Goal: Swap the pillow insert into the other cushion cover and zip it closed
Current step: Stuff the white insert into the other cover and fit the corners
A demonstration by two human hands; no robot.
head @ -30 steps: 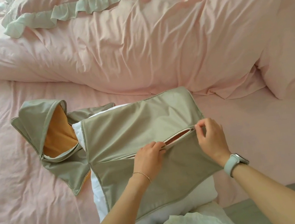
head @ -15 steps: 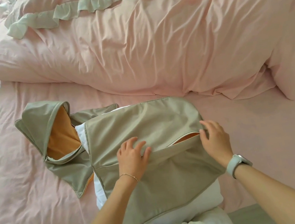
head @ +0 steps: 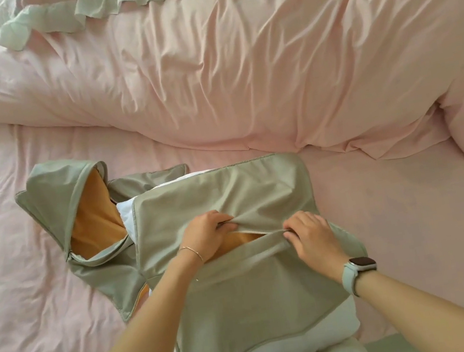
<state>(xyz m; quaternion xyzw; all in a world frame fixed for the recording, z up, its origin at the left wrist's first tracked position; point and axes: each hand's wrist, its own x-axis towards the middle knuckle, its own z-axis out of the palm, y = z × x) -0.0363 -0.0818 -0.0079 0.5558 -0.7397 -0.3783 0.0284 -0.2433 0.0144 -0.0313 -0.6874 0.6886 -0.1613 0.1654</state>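
Left hand (head: 207,235) pinches the upper lip of the zip opening on the flat grey-beige fabric cushion cover (head: 243,290), right hand (head: 311,236) grips the lower lip, so orange lining shows between. That cover lies on the white pillow insert (head: 299,346) on the pink bedsheet (head: 416,221). Second crumpled grey-beige cover (head: 78,220) sits just left, unzipped too.

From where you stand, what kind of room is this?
Most likely a bedroom. The person works on a bed with a pink sheet, a rumpled pink duvet with a pale ruffled edge lies across it, and two grey cushion covers sit on top.
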